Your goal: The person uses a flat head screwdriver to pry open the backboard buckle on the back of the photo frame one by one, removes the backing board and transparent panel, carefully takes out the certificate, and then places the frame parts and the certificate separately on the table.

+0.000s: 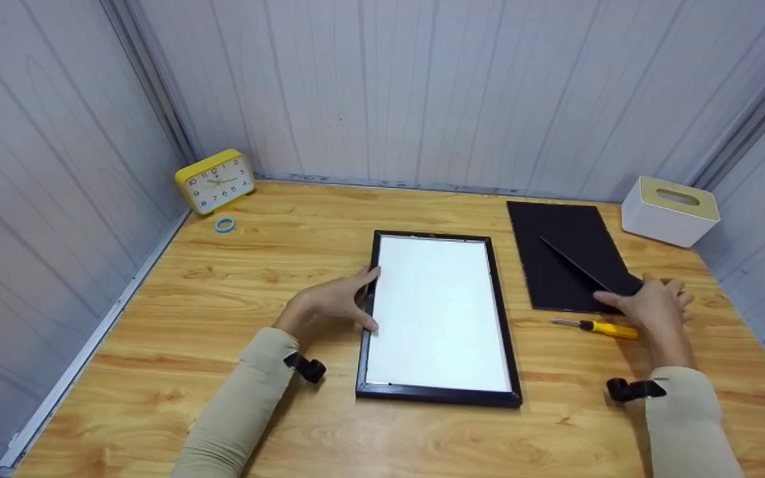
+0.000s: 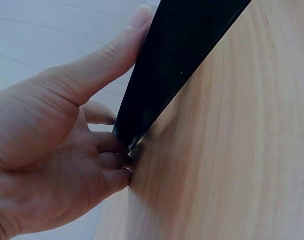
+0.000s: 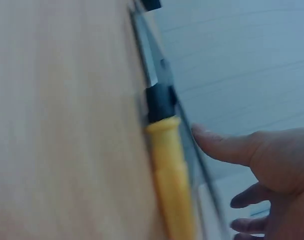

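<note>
A black picture frame [image 1: 507,332] with a white inner panel [image 1: 435,312] lies on the wooden table. My left hand [image 1: 333,300] holds its left rail, with thumb and index fingertips over the rail's edge. In the left wrist view, other fingers of that hand bend against the side of the black rail [image 2: 176,55]. To the right lies a black backing board [image 1: 542,265] bearing a raised stand flap [image 1: 592,269]. By the flap's near end is my right hand [image 1: 651,305], thumb against or very near it, fingers spread. A yellow-handled screwdriver [image 1: 611,329] lies just below the board.
A white tissue box [image 1: 665,216] with a beige top stands at the back right. At the back left are a yellow alarm clock [image 1: 216,182] and a blue ring [image 1: 224,225]. Pale panelled walls [image 1: 382,93] border the wooden table [image 1: 276,226].
</note>
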`<state>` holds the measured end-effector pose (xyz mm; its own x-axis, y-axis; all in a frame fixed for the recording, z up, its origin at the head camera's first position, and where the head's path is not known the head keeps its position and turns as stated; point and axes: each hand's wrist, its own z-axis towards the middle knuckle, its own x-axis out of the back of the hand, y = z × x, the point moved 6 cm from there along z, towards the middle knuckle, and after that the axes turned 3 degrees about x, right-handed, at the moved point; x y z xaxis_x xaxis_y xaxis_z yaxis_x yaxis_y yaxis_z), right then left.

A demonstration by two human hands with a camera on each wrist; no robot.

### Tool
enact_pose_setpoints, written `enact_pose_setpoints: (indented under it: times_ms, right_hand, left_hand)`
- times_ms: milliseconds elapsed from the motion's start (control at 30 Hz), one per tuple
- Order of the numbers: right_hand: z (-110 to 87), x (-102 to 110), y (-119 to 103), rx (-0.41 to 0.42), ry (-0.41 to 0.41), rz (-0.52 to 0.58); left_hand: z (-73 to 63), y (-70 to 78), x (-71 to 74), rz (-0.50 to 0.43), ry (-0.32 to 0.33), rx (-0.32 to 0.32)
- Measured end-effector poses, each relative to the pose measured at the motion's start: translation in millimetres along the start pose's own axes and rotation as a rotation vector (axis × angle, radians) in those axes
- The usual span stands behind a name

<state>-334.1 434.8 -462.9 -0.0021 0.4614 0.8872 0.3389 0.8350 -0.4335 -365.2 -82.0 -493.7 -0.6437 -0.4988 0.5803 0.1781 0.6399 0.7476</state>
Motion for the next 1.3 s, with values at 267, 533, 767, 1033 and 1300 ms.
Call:
enact_pose_setpoints:
  times_ms: [267,533,767,1033,1300]
  right_hand:
    - [-29.4,-9,-77,0.419,-0.038,0.022]
    - [-74.0,-87,-132,0.795,-0.470,0.013]
    - [-99.1,-106,-145,0.685,-0.650,-0.100]
    - [-121.7,-108,-158,0.723,-0.665,-0.201]
    - [-130.7,-108,-160,0.723,-0.660,-0.254]
  left_hand:
    - [-0.8,1.0,1.0,0.017,-0.003,-0.034]
    - [-1.6,-0.6,-0.5,0.042,-0.010,-0.021]
    - [-10.7,6.2,-7.4,0.096,-0.091,0.050]
    - [-22.4,14.5,-13.1,0.368,-0.139,0.207]
    - [-24.2,17.5,-19.7,0.403,-0.118,0.215]
